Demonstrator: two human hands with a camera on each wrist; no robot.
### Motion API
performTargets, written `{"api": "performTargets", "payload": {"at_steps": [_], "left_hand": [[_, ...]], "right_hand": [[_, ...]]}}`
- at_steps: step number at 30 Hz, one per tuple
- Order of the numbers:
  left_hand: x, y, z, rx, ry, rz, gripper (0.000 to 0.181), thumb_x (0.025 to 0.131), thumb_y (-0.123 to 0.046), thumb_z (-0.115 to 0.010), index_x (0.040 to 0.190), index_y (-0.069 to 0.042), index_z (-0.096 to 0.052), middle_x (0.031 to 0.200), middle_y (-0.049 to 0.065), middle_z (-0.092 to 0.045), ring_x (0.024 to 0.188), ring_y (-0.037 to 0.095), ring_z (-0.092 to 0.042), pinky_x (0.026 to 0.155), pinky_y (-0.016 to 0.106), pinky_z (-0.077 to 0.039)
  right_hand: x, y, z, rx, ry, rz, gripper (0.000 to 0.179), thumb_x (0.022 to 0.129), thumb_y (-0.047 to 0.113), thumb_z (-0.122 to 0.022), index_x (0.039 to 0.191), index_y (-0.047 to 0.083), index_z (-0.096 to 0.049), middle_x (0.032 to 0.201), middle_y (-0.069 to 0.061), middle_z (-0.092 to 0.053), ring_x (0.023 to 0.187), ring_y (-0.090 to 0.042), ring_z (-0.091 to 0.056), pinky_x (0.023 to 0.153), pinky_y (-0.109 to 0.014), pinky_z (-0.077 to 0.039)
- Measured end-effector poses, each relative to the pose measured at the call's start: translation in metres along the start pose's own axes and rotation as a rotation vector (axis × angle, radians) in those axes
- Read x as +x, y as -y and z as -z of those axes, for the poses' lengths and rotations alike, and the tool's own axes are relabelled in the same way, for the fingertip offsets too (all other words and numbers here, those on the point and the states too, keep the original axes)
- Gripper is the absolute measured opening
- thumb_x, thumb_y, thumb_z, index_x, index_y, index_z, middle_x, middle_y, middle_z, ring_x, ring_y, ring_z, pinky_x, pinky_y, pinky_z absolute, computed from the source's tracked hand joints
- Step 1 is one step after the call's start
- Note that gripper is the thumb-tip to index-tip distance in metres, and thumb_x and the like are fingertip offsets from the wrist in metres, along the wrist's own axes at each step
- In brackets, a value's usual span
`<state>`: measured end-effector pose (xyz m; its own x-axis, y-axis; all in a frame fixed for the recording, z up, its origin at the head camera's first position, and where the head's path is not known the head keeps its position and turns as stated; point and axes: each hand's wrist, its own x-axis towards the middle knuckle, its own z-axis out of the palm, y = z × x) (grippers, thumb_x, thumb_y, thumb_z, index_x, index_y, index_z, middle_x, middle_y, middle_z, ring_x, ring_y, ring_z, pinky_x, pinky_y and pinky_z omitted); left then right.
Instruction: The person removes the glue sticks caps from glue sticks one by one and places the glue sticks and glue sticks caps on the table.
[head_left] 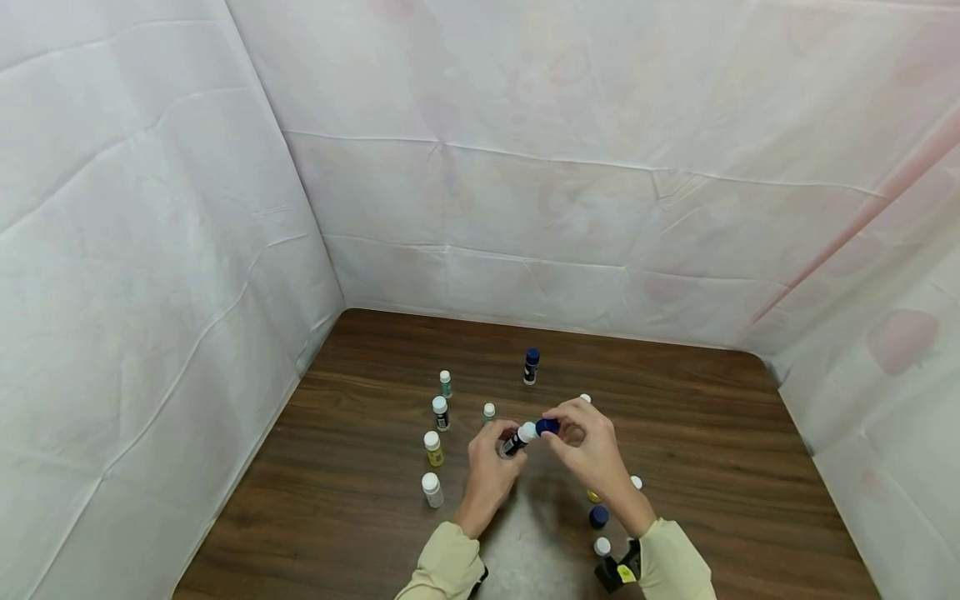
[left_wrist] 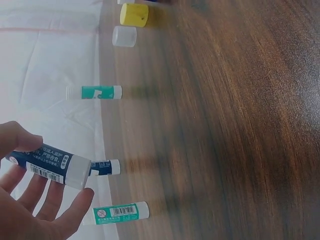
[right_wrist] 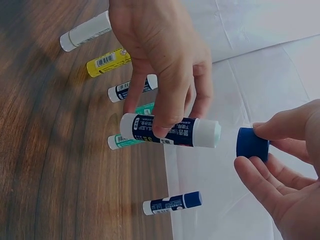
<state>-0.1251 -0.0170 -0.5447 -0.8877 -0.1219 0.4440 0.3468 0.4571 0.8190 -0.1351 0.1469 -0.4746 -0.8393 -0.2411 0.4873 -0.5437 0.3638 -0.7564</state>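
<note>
In the head view my left hand (head_left: 489, 471) grips an uncapped navy glue stick (head_left: 514, 443) by its barrel, tilted above the table. My right hand (head_left: 592, 446) pinches a blue cap (head_left: 547, 427) close to the stick's white end. The right wrist view shows a small gap between this cap (right_wrist: 251, 145) and the glue stick (right_wrist: 170, 131), whose pale glue tip (right_wrist: 217, 134) is exposed. Thumb and fingers of the left hand (right_wrist: 167, 75) wrap the navy label. Seen from the left wrist, the stick's white base (left_wrist: 78, 172) points toward the table.
Standing left of the hands are a yellow glue stick (head_left: 434, 450), a white one (head_left: 432, 490), a navy one (head_left: 441, 414) and a green one (head_left: 446, 383). Behind stands a blue-capped glue stick (head_left: 531, 367). Near the right forearm are a blue cap (head_left: 598, 517) and a white cap (head_left: 602, 547).
</note>
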Motion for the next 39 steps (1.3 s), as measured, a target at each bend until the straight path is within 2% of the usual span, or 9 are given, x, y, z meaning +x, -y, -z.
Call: {"api": "performTargets", "payload": {"at_steps": [7, 17, 31, 34, 39], "left_hand": [[-0.001, 0.004, 0.001, -0.004, -0.035, 0.017, 0.036, 0.062, 0.008, -0.072, 0.093, -0.010, -0.067, 0.088, 0.001, -0.065, 0.080, 0.017, -0.062, 0.067, 0.036, -0.051], [-0.001, 0.008, 0.005, -0.013, -0.054, 0.066, 0.035, 0.064, 0.006, -0.071, 0.096, -0.010, -0.067, 0.089, 0.003, -0.064, 0.082, 0.021, -0.061, 0.072, 0.041, -0.051], [0.003, 0.013, 0.008, -0.054, -0.103, 0.148, 0.034, 0.064, 0.005, -0.071, 0.094, -0.011, -0.066, 0.089, 0.001, -0.063, 0.084, 0.018, -0.062, 0.074, 0.043, -0.053], [0.003, 0.015, 0.008, -0.060, -0.115, 0.164, 0.035, 0.064, 0.006, -0.071, 0.094, -0.011, -0.066, 0.088, 0.001, -0.064, 0.084, 0.019, -0.062, 0.074, 0.043, -0.053], [0.004, 0.016, 0.009, -0.080, -0.125, 0.201, 0.034, 0.066, 0.005, -0.071, 0.095, -0.011, -0.066, 0.090, 0.002, -0.064, 0.085, 0.020, -0.062, 0.071, 0.044, -0.054]], "right_hand": [[0.000, 0.002, 0.001, 0.006, -0.002, -0.006, 0.023, 0.074, -0.003, -0.076, 0.094, 0.005, -0.070, 0.091, -0.008, -0.060, 0.069, -0.011, -0.057, 0.055, -0.025, -0.053], [-0.002, 0.003, 0.001, 0.020, -0.007, -0.012, 0.021, 0.075, -0.002, -0.076, 0.094, 0.007, -0.070, 0.093, -0.007, -0.061, 0.070, -0.014, -0.057, 0.056, -0.026, -0.053], [-0.006, 0.006, 0.003, 0.008, -0.022, 0.004, 0.025, 0.072, -0.005, -0.078, 0.094, 0.005, -0.070, 0.094, 0.000, -0.060, 0.069, -0.011, -0.057, 0.056, -0.025, -0.053], [-0.006, 0.012, 0.004, 0.012, -0.032, 0.009, 0.025, 0.071, -0.008, -0.077, 0.093, 0.003, -0.070, 0.093, -0.005, -0.061, 0.068, -0.016, -0.058, 0.055, -0.026, -0.053], [-0.004, 0.037, 0.010, 0.014, -0.040, 0.001, 0.024, 0.071, -0.013, -0.074, 0.091, -0.003, -0.068, 0.091, -0.016, -0.060, 0.067, -0.027, -0.058, 0.054, -0.030, -0.054]]}}
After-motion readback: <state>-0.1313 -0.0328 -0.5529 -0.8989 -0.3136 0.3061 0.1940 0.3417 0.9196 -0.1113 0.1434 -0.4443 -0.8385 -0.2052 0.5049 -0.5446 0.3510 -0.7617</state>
